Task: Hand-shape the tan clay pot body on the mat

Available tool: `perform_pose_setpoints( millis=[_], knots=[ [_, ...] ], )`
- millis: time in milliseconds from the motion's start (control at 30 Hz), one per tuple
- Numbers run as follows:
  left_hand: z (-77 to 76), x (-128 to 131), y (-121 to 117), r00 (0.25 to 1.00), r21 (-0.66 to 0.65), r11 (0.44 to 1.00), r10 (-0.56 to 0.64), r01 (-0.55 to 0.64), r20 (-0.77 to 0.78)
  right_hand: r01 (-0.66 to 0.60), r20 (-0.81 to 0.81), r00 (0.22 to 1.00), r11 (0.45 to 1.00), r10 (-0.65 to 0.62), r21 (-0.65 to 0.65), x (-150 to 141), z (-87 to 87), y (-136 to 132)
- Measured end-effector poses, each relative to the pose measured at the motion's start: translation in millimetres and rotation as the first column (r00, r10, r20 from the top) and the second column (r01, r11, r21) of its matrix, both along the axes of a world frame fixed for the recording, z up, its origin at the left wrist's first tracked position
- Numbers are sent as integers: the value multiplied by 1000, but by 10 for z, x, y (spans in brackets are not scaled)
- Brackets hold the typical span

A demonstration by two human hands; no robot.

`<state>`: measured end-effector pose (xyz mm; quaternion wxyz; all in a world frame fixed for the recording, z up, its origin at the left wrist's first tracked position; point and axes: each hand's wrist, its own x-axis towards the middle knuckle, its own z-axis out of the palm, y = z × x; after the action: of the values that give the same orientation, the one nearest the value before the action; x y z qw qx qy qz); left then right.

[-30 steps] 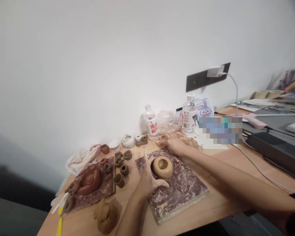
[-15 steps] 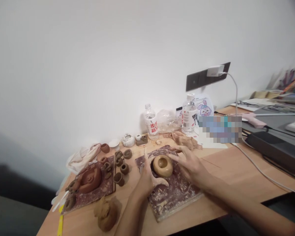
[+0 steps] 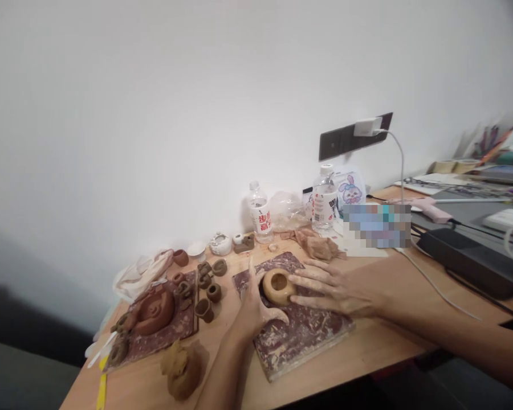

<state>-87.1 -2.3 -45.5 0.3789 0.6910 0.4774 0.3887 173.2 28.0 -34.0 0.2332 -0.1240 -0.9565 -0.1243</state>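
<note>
Fingers [image 3: 251,276] of the left hand [image 3: 252,312] and right hand [image 3: 344,293] flank a round tan pot [image 3: 277,296] on a mottled board [image 3: 301,336]. Well left of them, a reddish clay piece [image 3: 156,314] rests on the counter's [image 3: 222,336] other board [image 3: 165,340]; nearer stand small brown pots [image 3: 214,293]. Left thumb and fingers, wide apart, curve around the pot's left side; whether they press it cannot be told. Right fingers, spread and nearly straight, meet its right wall. Beyond them lies crumpled brown material [image 3: 318,245].
</note>
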Motion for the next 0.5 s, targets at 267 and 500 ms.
perform_pose_setpoints(
  millis=[267, 500],
  knots=[
    [-3, -23, 17, 999, 1, 999, -48, 48, 15, -56, 25, 998, 997, 55, 51, -66, 37, -3],
    [8, -16, -3, 999, 1, 1000, -4, 4, -32, 571, -444, 715, 817, -540, -73, 317, -143, -224]
  ],
)
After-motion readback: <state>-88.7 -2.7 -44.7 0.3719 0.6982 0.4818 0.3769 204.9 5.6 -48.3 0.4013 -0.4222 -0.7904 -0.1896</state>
